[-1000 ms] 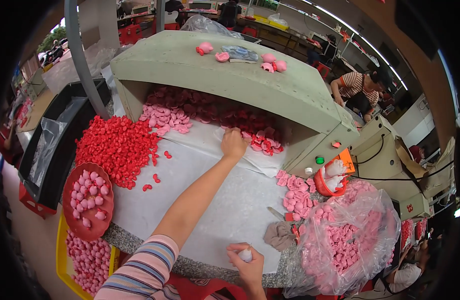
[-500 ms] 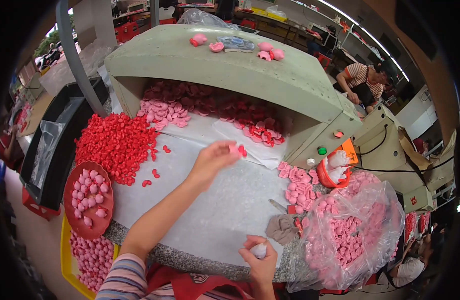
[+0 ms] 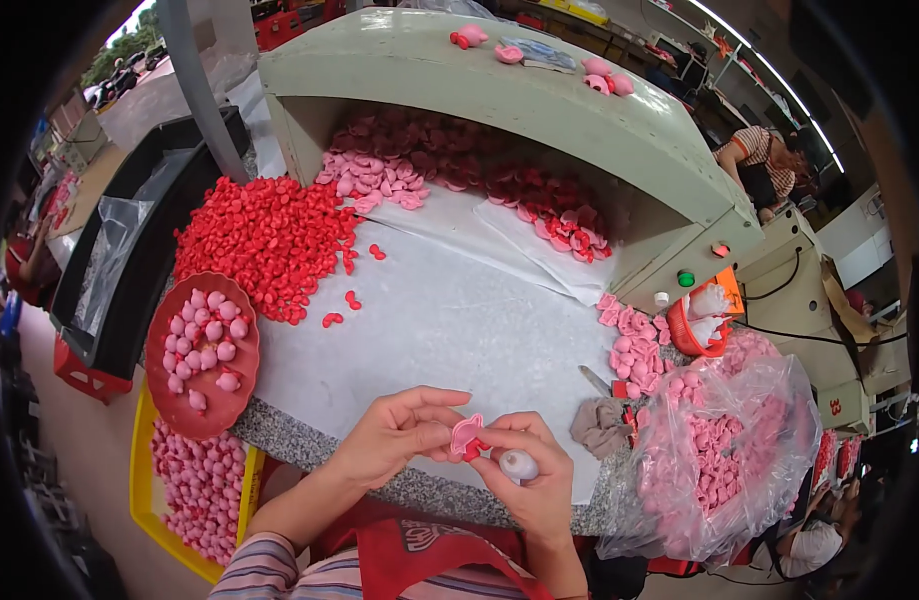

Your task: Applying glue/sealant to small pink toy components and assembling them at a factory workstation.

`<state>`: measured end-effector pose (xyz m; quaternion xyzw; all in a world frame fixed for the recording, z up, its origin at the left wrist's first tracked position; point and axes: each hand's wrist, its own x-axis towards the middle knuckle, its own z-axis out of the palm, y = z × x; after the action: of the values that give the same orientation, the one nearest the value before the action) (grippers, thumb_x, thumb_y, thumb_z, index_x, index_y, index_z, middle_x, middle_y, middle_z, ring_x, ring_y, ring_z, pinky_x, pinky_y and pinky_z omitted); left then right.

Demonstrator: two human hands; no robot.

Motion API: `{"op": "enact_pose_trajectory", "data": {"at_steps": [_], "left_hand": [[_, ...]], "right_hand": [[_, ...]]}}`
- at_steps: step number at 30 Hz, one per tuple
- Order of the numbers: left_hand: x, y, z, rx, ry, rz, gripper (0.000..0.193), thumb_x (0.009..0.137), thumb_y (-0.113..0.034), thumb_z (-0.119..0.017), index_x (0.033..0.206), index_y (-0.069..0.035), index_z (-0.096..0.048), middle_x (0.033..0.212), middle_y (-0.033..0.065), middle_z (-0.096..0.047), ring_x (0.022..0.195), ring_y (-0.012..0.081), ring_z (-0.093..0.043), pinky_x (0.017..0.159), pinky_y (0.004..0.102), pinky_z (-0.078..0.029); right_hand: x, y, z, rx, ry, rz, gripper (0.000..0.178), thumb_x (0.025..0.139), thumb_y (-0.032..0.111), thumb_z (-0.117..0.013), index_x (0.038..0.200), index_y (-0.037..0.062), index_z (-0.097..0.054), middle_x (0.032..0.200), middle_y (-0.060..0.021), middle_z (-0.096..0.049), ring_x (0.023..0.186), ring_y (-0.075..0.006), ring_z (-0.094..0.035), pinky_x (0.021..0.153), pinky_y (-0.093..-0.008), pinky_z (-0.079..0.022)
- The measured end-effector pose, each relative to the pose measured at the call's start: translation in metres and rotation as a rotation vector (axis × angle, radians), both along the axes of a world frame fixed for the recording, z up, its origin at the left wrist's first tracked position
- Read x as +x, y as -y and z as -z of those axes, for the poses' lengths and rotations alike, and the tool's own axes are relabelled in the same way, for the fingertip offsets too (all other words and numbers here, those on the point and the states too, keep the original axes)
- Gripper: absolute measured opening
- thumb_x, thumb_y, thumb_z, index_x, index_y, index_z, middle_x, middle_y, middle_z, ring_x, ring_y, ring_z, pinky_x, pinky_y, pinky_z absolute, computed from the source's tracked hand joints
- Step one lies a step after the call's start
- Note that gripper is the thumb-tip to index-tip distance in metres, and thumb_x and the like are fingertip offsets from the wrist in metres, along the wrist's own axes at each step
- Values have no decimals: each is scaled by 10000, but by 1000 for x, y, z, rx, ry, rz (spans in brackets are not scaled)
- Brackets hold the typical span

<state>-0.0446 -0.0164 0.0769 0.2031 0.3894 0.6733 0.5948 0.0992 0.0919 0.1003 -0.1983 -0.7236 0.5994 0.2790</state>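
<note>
In front of my body, my left hand (image 3: 404, 435) pinches a small pink plastic shell (image 3: 466, 434) with a red piece at its lower edge. My right hand (image 3: 535, 468) is closed round a small whitish squeeze bottle (image 3: 518, 465). Its thumb and forefinger also meet the right side of the shell. Whether the red piece is joined to the shell I cannot tell. Under both hands lies a white sheet (image 3: 429, 320) over a speckled stone worktop (image 3: 309, 435). A heap of small red pieces (image 3: 269, 240) rests at the far left of the sheet.
A pale green metal hood (image 3: 479, 90) covers pink and red parts at the back. On the left, a red dish (image 3: 209, 422) and a yellow bin (image 3: 139, 480) hold pink pieces. Rightward are a grey cloth (image 3: 601, 427), a blade (image 3: 593, 379), a red basket (image 3: 701, 338) and a plastic bag (image 3: 769, 440) of pink parts.
My left hand has drawn back from near the hood's opening to my right hand, bringing the pink shell and red piece. The right hand has risen slightly, still around the bottle. The view has shifted.
</note>
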Motion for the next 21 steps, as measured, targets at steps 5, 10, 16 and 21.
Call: {"op": "enact_pose_trajectory", "data": {"at_steps": [5,10,16,21], "left_hand": [[19,-4,23,148,281,-63,392,836,-84,-553,1209,-10,-460,1149,146,-524,1035,200,-529,878,325,-427],[25,-12,24,172,285,-91,396,848,-122,-540,1219,-19,-448,1190,158,-494,1097,240,-489,957,382,-373],[23,-9,13,108,535,-49,405,861,-142,-515,1232,-14,-417,1169,185,-500,1084,303,-503,918,405,-426],[25,0,-1,37,515,-15,403,876,-163,-494,1234,-1,-409,1156,194,-506,1053,305,-525,860,374,-476]], "right_hand": [[-4,19,8,-71,-52,184,244,682,-72,-659,908,6,-614,925,-63,-537,754,-101,-531,640,-198,-423],[-1,25,8,-143,30,212,251,711,-56,-640,943,-3,-559,949,-62,-538,755,-93,-522,620,-200,-427],[27,10,0,-42,90,305,371,739,-73,-585,1065,26,-440,916,-69,-518,718,-89,-507,611,-200,-424],[42,14,-18,-89,90,222,323,708,-30,-603,998,0,-464,870,-78,-509,751,-102,-501,625,-205,-417]]}}
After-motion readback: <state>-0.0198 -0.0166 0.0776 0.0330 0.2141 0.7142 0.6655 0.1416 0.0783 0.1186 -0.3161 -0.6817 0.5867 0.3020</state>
